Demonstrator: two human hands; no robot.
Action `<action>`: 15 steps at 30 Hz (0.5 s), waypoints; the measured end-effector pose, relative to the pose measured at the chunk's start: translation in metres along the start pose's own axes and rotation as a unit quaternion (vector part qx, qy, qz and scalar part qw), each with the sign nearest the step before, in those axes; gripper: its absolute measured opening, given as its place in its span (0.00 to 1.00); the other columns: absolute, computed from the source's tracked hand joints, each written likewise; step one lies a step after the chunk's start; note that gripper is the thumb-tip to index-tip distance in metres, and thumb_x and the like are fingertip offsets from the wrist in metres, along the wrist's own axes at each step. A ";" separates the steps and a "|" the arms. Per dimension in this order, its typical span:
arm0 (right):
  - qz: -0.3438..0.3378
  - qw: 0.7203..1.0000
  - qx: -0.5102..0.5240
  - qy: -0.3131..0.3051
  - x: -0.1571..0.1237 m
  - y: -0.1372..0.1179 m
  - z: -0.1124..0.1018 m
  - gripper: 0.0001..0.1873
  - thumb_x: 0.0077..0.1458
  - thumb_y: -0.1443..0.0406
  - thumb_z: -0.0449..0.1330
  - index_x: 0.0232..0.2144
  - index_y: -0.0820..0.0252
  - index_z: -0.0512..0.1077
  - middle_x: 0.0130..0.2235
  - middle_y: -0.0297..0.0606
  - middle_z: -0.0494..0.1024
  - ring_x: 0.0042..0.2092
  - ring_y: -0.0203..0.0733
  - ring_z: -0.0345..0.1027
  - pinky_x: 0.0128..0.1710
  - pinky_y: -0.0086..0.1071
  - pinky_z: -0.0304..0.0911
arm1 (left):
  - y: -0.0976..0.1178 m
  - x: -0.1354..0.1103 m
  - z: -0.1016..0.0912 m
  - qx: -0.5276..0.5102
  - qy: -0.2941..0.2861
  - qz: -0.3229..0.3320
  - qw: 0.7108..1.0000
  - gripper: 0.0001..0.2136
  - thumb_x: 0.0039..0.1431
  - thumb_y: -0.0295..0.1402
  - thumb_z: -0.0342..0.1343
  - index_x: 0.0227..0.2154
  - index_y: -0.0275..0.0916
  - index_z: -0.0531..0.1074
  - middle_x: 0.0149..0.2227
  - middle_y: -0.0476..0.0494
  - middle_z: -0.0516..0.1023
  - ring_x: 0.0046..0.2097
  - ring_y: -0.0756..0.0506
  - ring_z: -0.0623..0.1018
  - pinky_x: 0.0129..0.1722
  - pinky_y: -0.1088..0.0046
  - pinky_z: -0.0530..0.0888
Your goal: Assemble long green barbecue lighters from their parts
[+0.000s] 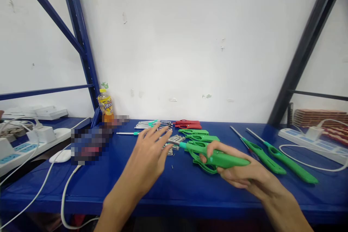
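My right hand (239,170) is wrapped round a green long-necked lighter (228,159), its teal collar and metal neck pointing left. The neck's end reaches close to the thumb of my left hand (150,152), and I cannot tell whether they touch. My left hand hovers over the table with its fingers spread. Past its fingertips lie several metal lighter tubes (144,125), and one tube with a teal end (126,133) lies to their left. Small metal parts (176,139) are heaped just beyond the left hand, partly hidden. Several green lighter bodies (202,137) lie behind the held lighter.
Two green lighters with long necks, one nearer (293,163) and one beside it (263,156), lie at right on the blue table (190,192). Red lighter bodies (187,124) sit at the back. Power strips (318,143) flank the table; a drink bottle (105,105) and white cables (65,192) are at left.
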State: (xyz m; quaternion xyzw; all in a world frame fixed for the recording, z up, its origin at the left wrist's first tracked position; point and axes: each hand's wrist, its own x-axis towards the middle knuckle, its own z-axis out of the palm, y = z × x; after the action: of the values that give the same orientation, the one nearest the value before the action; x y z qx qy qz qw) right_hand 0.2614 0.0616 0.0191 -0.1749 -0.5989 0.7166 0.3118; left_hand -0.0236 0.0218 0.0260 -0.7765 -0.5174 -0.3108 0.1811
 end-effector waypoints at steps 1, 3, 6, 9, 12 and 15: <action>-0.001 1.000 -0.011 0.022 -0.002 -0.002 -0.001 0.18 0.51 0.73 0.67 0.45 0.55 0.77 0.47 0.40 0.77 0.21 0.21 0.45 0.18 0.22 0.37 | -0.006 -0.003 -0.007 -0.002 -0.012 -0.027 1.000 0.17 0.73 0.31 0.53 0.60 0.38 0.75 0.62 0.38 0.78 0.67 0.33 0.72 0.64 0.46 0.69; -0.009 0.998 -0.029 0.064 -0.006 -0.006 -0.004 0.15 0.51 0.74 0.67 0.41 0.56 0.76 0.45 0.38 0.77 0.22 0.22 0.43 0.19 0.23 0.36 | -0.019 -0.011 -0.022 -0.018 -0.057 -0.095 0.994 0.17 0.73 0.37 0.51 0.58 0.42 0.78 0.59 0.41 0.81 0.62 0.34 0.77 0.63 0.49 0.72; -0.013 0.994 -0.041 0.096 -0.009 -0.009 -0.007 0.10 0.51 0.73 0.67 0.35 0.58 0.72 0.43 0.39 0.78 0.22 0.23 0.42 0.20 0.25 0.36 | -0.039 -0.023 -0.039 -0.043 -0.118 -0.168 0.978 0.18 0.73 0.45 0.50 0.54 0.46 0.81 0.56 0.44 0.83 0.59 0.34 0.80 0.60 0.53 0.75; -0.022 0.993 -0.044 0.108 -0.009 -0.011 -0.006 0.11 0.51 0.73 0.68 0.31 0.59 0.69 0.45 0.40 0.78 0.22 0.23 0.41 0.21 0.26 0.37 | -0.053 -0.032 -0.046 -0.041 -0.141 -0.193 0.970 0.20 0.72 0.49 0.49 0.53 0.48 0.81 0.55 0.44 0.84 0.59 0.33 0.79 0.60 0.53 0.74; -0.028 0.994 -0.040 0.100 -0.007 -0.011 -0.006 0.11 0.51 0.72 0.68 0.31 0.59 0.69 0.37 0.36 0.78 0.21 0.23 0.39 0.21 0.26 0.36 | -0.055 -0.036 -0.047 -0.038 -0.140 -0.209 0.967 0.21 0.71 0.49 0.49 0.54 0.48 0.80 0.54 0.43 0.84 0.59 0.33 0.80 0.60 0.51 0.74; -0.041 0.994 -0.032 0.100 -0.007 -0.009 -0.007 0.08 0.54 0.70 0.68 0.32 0.58 0.71 0.21 0.25 0.65 0.20 0.25 0.37 0.21 0.27 0.39 | -0.047 -0.040 -0.045 -0.077 -0.158 -0.223 0.959 0.21 0.67 0.47 0.52 0.57 0.49 0.78 0.59 0.43 0.80 0.59 0.33 0.79 0.56 0.54 0.78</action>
State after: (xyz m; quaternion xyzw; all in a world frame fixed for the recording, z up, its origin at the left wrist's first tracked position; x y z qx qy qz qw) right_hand 0.2731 0.0634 0.0251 -0.2308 -0.5938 0.6628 0.3934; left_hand -0.0912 -0.0143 0.0309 -0.6920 -0.6740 -0.2559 -0.0371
